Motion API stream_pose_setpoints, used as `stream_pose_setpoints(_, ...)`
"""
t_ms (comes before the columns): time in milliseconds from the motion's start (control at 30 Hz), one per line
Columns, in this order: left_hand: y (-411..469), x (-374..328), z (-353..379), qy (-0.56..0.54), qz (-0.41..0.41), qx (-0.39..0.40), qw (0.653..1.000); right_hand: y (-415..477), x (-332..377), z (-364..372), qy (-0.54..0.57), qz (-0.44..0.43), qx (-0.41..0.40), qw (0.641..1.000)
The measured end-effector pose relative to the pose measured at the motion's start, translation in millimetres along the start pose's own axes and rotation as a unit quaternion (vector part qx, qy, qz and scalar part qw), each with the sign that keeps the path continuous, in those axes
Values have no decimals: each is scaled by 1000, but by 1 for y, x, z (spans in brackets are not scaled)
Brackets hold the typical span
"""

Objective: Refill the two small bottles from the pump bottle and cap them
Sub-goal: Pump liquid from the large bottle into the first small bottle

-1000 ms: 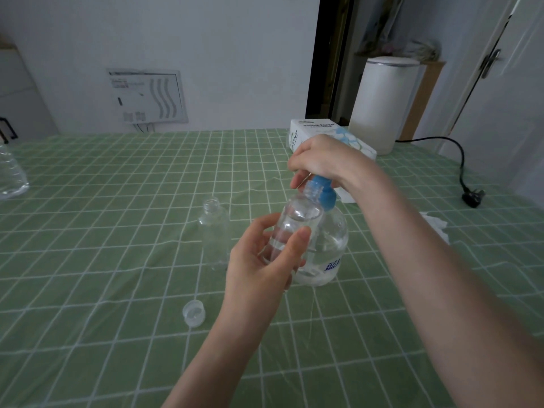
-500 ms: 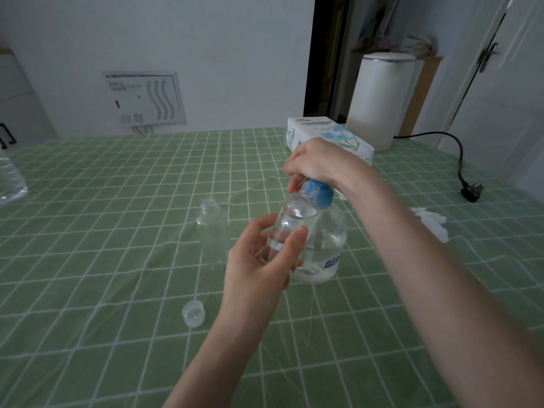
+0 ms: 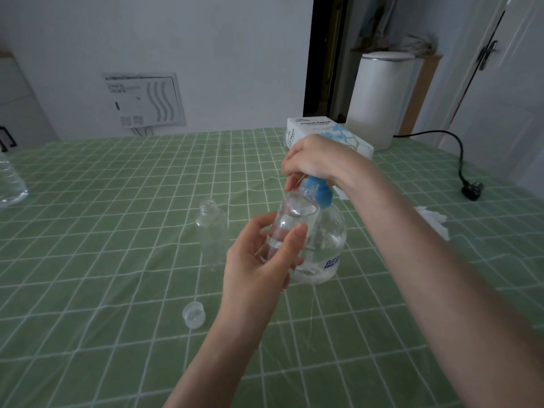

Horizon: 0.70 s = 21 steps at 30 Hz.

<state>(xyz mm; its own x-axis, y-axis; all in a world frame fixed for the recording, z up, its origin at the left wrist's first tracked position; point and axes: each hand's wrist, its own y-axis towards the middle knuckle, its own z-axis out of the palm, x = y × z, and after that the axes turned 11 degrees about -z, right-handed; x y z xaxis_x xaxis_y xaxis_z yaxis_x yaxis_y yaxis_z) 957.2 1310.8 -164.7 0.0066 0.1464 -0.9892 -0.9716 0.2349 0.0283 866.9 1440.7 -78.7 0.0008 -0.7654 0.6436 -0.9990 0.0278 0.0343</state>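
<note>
My left hand [image 3: 259, 260] grips a small clear bottle [image 3: 291, 222], tilted, its open mouth up against the blue pump head. The round clear pump bottle [image 3: 326, 245] stands on the green checked tablecloth [image 3: 117, 260] right behind it, with some liquid at its bottom. My right hand [image 3: 318, 160] covers and presses on the blue pump top [image 3: 319, 191]. A second small clear bottle [image 3: 210, 231] stands uncapped just left of my left hand. One clear cap [image 3: 193, 314] lies on the cloth nearer to me.
A tissue box [image 3: 303, 128] and a white cylindrical appliance [image 3: 379, 98] sit at the back right, with a black cable and plug [image 3: 471, 191]. A crumpled tissue [image 3: 432, 222] lies right of my arm. A large clear bottle [image 3: 8, 184] stands at the left edge.
My right hand has kept pressing on the pump top with small up-and-down motion. The held bottle and my left hand stay almost still; the view shifted slightly.
</note>
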Motion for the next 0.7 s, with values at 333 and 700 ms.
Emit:
stream_pose_setpoints(333, 0, 0, 0, 3, -3, 0, 1000, -3, 0, 1, 14, -24, -37, 999)
stream_pose_setpoints(700, 0, -1, -1, 8, 8, 3, 1000, 0, 1, 0, 6, -14, -7, 1000)
